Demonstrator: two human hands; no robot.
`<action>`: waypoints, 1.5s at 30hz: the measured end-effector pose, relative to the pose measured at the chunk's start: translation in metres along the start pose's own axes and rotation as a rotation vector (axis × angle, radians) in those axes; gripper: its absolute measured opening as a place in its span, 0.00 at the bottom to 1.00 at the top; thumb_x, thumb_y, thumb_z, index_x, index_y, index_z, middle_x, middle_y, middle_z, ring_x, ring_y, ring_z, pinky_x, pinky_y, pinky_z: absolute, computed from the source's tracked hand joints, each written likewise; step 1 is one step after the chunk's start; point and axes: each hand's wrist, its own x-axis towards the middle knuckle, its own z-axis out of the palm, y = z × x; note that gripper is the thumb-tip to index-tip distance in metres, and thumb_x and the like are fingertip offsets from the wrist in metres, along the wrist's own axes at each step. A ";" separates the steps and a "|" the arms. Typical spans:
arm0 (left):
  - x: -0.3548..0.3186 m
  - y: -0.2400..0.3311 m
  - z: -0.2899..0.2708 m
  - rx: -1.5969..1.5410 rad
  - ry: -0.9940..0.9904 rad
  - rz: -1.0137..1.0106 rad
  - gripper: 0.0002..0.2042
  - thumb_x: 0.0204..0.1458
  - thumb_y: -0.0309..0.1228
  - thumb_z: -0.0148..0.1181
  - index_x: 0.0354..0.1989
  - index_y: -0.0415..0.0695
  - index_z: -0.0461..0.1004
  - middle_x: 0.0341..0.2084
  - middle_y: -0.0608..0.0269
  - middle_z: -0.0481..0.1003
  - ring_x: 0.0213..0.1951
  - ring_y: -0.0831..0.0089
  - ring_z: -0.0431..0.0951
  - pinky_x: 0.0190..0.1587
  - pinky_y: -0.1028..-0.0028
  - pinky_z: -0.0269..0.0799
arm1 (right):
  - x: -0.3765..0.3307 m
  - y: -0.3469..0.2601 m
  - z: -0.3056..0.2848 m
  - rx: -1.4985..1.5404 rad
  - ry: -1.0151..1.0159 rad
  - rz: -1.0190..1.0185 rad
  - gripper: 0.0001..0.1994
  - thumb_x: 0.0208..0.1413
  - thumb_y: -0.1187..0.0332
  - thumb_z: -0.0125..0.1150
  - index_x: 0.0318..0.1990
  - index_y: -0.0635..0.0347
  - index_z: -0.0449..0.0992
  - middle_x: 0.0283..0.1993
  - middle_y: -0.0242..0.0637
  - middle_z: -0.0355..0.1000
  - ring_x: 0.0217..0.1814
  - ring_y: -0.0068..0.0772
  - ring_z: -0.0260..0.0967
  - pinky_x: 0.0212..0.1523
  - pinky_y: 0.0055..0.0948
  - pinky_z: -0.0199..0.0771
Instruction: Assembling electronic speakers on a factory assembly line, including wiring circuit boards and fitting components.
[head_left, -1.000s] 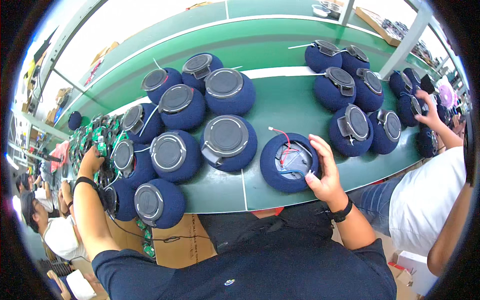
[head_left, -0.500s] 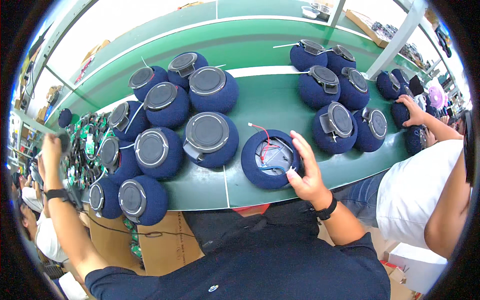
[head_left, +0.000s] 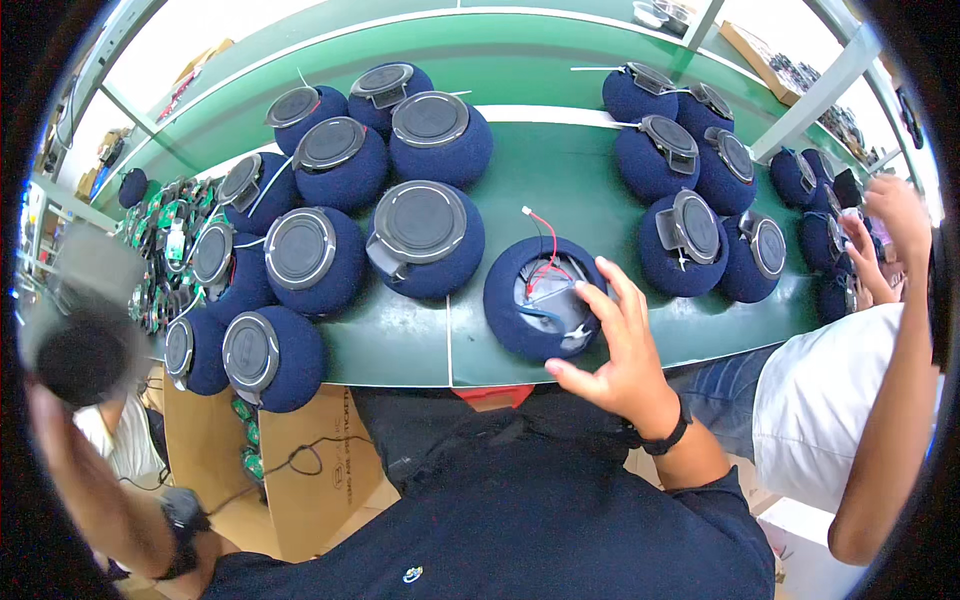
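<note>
Right hand (head_left: 622, 350) steadies open speaker (head_left: 545, 297) near bench edge (head_left: 400, 378).

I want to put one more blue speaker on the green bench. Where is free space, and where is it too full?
The widest bare patch of the green bench lies between the left cluster of speakers and the right cluster, behind the open speaker under the right hand. A narrow strip also runs along the back. The left end, beside the circuit boards, is crowded.

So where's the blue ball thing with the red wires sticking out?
In the head view, the open blue speaker sits at the green table's near edge, under the right hand, right of a capped speaker.
</note>
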 end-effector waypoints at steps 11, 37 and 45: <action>-0.182 -0.023 0.169 -1.055 -0.357 -0.855 0.14 0.58 0.21 0.52 0.52 0.37 0.68 0.43 0.57 0.78 0.45 0.73 0.78 0.52 0.74 0.72 | -0.005 -0.022 0.003 0.018 -0.060 -0.149 0.33 0.43 0.59 0.80 0.59 0.55 0.76 0.66 0.50 0.66 0.66 0.59 0.63 0.65 0.54 0.67; -0.225 0.007 0.202 -1.155 -0.549 -0.539 0.29 0.56 0.20 0.68 0.65 0.35 0.64 0.51 0.56 0.75 0.47 0.71 0.79 0.52 0.71 0.75 | -0.014 -0.078 0.012 1.481 -0.038 0.640 0.48 0.58 0.87 0.63 0.79 0.53 0.38 0.64 0.48 0.69 0.63 0.39 0.74 0.65 0.40 0.74; -0.204 0.008 0.200 -1.120 -0.560 -0.711 0.28 0.62 0.22 0.59 0.70 0.34 0.58 0.56 0.53 0.75 0.56 0.69 0.77 0.61 0.67 0.71 | -0.018 -0.063 0.009 1.161 -0.222 0.439 0.33 0.61 0.79 0.65 0.69 0.61 0.53 0.53 0.43 0.78 0.54 0.31 0.78 0.54 0.29 0.78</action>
